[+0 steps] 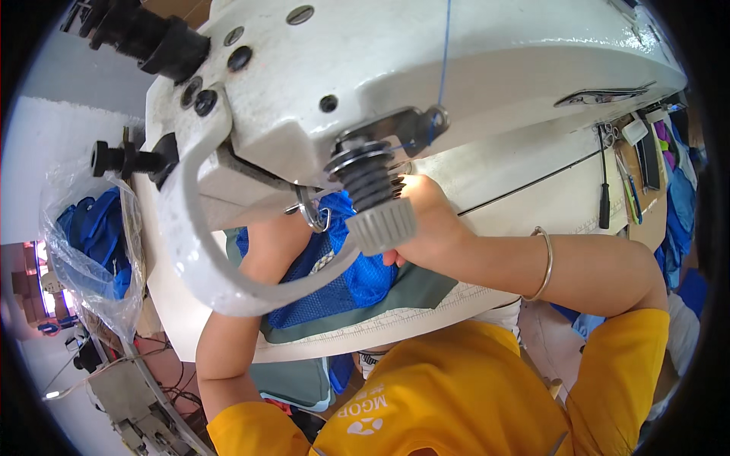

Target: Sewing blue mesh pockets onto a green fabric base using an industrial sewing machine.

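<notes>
A white sewing machine (365,68) fills the upper view, with a blue thread (445,45) running down to its ribbed tension dial (382,226). Beneath the machine head lies blue mesh fabric (304,292), bunched and partly smooth, over a grey-green fabric piece (426,287). My left hand (283,232) reaches in on the fabric's left side; the machine's curved white arm and metal parts hide its fingers. On the right, my right hand (422,213) is curled closed at the fabric's edge, fingertips showing beside the dial. The needle area is hidden.
A ruler strip (365,327) runs along the white table's front edge. At right lie a black-handled screwdriver (604,197), scissors (610,133) and other small tools. A clear plastic bag (91,251) with blue fabric hangs at left. Blue cloth (679,197) is piled at far right.
</notes>
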Demonstrator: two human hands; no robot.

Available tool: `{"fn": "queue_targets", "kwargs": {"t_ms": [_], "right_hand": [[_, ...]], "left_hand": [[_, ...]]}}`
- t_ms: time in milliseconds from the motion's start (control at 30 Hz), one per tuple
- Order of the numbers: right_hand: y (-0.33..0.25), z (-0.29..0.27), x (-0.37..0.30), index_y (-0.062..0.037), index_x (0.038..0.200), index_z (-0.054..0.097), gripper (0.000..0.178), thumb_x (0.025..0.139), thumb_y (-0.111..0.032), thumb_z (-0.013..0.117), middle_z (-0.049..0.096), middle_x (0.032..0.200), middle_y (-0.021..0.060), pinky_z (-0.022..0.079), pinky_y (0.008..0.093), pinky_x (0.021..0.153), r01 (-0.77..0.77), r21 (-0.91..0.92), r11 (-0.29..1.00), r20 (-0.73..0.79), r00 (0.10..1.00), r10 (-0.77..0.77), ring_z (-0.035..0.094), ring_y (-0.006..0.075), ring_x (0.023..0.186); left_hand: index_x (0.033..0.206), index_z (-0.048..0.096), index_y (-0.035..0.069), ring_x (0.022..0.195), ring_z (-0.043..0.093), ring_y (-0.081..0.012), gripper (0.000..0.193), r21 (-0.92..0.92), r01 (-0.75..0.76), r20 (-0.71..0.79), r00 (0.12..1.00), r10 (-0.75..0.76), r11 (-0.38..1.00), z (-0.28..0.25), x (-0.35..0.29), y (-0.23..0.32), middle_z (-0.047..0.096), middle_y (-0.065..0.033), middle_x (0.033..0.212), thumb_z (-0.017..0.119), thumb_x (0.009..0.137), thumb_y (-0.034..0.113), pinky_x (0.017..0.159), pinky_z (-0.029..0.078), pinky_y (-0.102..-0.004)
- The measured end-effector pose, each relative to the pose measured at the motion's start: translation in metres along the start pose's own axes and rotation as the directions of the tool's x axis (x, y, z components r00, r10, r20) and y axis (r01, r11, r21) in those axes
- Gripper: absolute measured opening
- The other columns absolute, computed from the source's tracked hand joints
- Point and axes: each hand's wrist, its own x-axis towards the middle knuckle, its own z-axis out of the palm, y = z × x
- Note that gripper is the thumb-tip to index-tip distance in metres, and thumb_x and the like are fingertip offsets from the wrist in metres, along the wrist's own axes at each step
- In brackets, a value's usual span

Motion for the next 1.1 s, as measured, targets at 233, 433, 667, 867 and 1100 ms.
{"fn": "queue_targets", "kwargs": {"t_ms": [233, 433, 667, 867, 1100], "right_hand": [[0.005, 0.006, 0.0, 0.0066, 0.102, 0.066, 0.023, 0.097, -0.012, 0.054, 0.065, 0.063, 0.0123, 0.052, 0.0314, 0.044, 0.034, 0.125, 0.992, -0.097, 0.995, -0.022, 0.065, 0.0201, 0.046], [0.036, 0.013, 0.017, 0.0044, 0.094, 0.069, 0.018, 0.091, -0.009, 0.057, 0.066, 0.07, 0.0189, 0.054, 0.037, 0.059, 0.361, -0.174, 0.916, -0.159, 0.908, -0.388, 0.068, 0.0295, 0.061], [0.03, 0.016, 0.012, 0.0018, 0.084, 0.067, 0.014, 0.087, -0.01, 0.061, 0.066, 0.076, 0.0216, 0.051, 0.0414, 0.066, 0.293, -0.341, 0.893, -0.27, 0.879, -0.392, 0.066, 0.0362, 0.072], [0.013, 0.006, -0.001, -0.0002, 0.082, 0.065, 0.01, 0.085, -0.01, 0.062, 0.065, 0.074, 0.0193, 0.051, 0.0398, 0.062, 0.304, -0.392, 0.868, -0.15, 0.91, -0.386, 0.066, 0.0329, 0.07], [0.033, -0.014, -0.024, -0.0045, 0.093, 0.067, 0.014, 0.08, -0.01, 0.067, 0.068, 0.099, 0.0137, 0.055, 0.0398, 0.068, 0.389, -0.879, 0.274, 0.253, 0.87, -0.424, 0.068, 0.0261, 0.084]], "left_hand": [[0.104, 0.075, 0.011, 0.088, 0.063, -0.0264, 0.017, -0.383, 0.017, -0.034, 0.999, -0.033, 0.923, -0.029, -0.017, 0.016, 0.067, -0.0093, 0.087, 0.066, 0.093, 0.02, 0.079, 0.043, -0.0374], [0.104, 0.074, 0.005, 0.052, 0.061, -0.0257, 0.022, -0.184, -0.465, -0.385, 0.845, 0.372, 0.866, -0.025, -0.009, 0.026, 0.067, -0.0093, 0.072, 0.068, 0.089, 0.019, 0.047, 0.046, -0.0376], [0.1, 0.073, 0.009, 0.057, 0.064, -0.0297, 0.023, -0.245, -0.358, -0.24, 0.923, 0.301, 0.901, -0.035, -0.009, 0.03, 0.069, -0.0083, 0.075, 0.066, 0.092, 0.03, 0.05, 0.049, -0.0403], [0.112, 0.072, 0.008, 0.063, 0.066, -0.0298, 0.033, -0.278, -0.242, 0.002, 0.968, 0.252, 0.93, -0.036, -0.012, 0.029, 0.07, -0.0113, 0.084, 0.064, 0.094, 0.035, 0.053, 0.05, -0.0373], [0.113, 0.07, 0.005, 0.094, 0.06, -0.0378, 0.027, -0.189, -0.33, -0.257, 0.926, 0.278, 0.925, -0.01, -0.021, 0.046, 0.066, -0.0146, 0.102, 0.066, 0.094, 0.024, 0.087, 0.048, -0.0467]]}}
